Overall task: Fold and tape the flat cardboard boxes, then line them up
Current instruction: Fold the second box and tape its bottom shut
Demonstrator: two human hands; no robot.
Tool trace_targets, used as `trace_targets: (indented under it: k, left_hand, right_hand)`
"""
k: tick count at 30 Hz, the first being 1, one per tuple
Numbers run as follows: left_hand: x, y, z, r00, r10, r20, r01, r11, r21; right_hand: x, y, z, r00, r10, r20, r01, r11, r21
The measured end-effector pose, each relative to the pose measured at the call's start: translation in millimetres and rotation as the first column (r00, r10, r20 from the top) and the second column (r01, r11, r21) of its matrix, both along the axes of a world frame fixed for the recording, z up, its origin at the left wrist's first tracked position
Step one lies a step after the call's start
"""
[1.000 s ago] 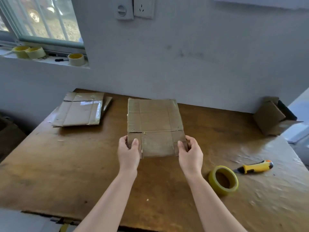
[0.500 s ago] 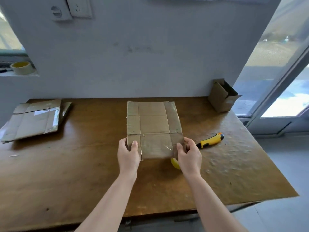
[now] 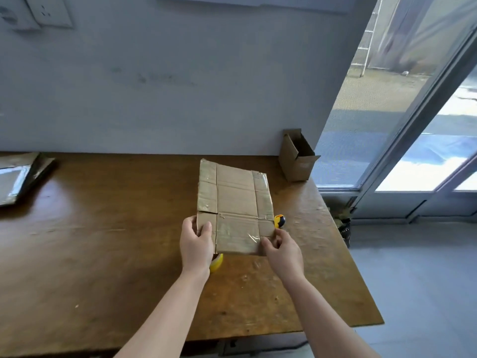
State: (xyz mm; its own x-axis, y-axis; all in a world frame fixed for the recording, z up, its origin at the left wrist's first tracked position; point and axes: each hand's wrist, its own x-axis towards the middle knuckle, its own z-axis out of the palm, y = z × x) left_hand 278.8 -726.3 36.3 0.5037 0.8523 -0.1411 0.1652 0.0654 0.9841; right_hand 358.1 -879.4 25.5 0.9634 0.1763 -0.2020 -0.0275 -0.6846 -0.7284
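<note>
A flat brown cardboard box (image 3: 236,200) with old clear tape on it is held above the wooden table (image 3: 103,228), its far end tilted away from me. My left hand (image 3: 197,241) grips its near left corner. My right hand (image 3: 282,250) pinches its near right corner. A yellow tape roll (image 3: 216,262) lies on the table, mostly hidden under the box and my left hand. The yellow end of a utility knife (image 3: 279,220) peeks out at the box's right edge. A folded, open-topped small box (image 3: 296,157) stands at the table's far right corner.
A stack of flat boxes (image 3: 18,177) lies at the table's far left. The wall (image 3: 180,86) with sockets (image 3: 49,11) runs behind the table. Glass doors (image 3: 402,112) and grey floor (image 3: 413,280) are to the right, past the table's right edge.
Both hands have carried the flat box to the right, over the tape roll and knife. The view has swung right, so the flat stack now sits at the left border.
</note>
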Motion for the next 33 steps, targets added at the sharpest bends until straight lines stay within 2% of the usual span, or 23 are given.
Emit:
trace_targets:
  k: [4, 8, 11, 15, 19, 21, 24, 26, 28, 33]
  left_hand:
    - [26.3, -5.0, 0.2, 0.998, -0.037, -0.045, 0.04, 0.998, 0.047]
    - [54.0, -0.3, 1.0, 0.999, -0.046, -0.022, 0.048, 0.993, 0.104]
    - [75.8, 5.7, 2.0, 0.996, -0.077, -0.053, 0.086, 0.976, 0.202]
    - [99.6, 13.5, 1.6, 0.981, -0.104, -0.162, 0.161, 0.905, 0.394]
    - [111.5, 20.2, -2.7, 0.954, -0.138, -0.268, 0.271, 0.782, 0.561]
    - [115.1, 23.8, -5.5, 0.936, -0.155, -0.315, 0.323, 0.73, 0.602]
    - [120.7, 26.3, -5.6, 0.927, -0.18, -0.328, 0.349, 0.732, 0.585]
    - [124.3, 28.4, -2.3, 0.92, -0.21, -0.332, 0.368, 0.756, 0.541]
    - [130.5, 30.7, 3.3, 0.898, -0.221, -0.38, 0.4, 0.768, 0.501]
    - [150.3, 42.2, 10.1, 0.838, -0.218, -0.501, 0.417, 0.848, 0.328]
  right_hand:
    - [23.9, -9.3, -4.8, 0.996, 0.068, -0.062, -0.069, 0.997, -0.023]
    - [49.8, -3.3, -12.9, 0.985, 0.139, -0.104, -0.148, 0.986, -0.078]
    - [70.9, 8.8, -8.5, 0.978, 0.178, -0.104, -0.188, 0.977, -0.097]
    - [98.6, 36.4, 14.2, 0.978, 0.206, -0.033, -0.205, 0.978, 0.039]
    - [120.6, 72.0, 34.8, 0.979, 0.201, -0.022, -0.191, 0.953, 0.234]
    - [131.6, 86.1, 40.7, 0.985, 0.174, -0.015, -0.164, 0.952, 0.258]
    - [149.7, 96.0, 42.7, 0.988, 0.149, -0.038, -0.138, 0.966, 0.218]
    - [159.6, 98.6, 41.1, 0.981, 0.157, -0.113, -0.123, 0.958, 0.259]
    - [167.6, 98.9, 36.6, 0.973, 0.146, -0.177, -0.088, 0.95, 0.301]
    - [184.9, 92.4, 31.6, 0.964, 0.128, -0.231, -0.058, 0.956, 0.287]
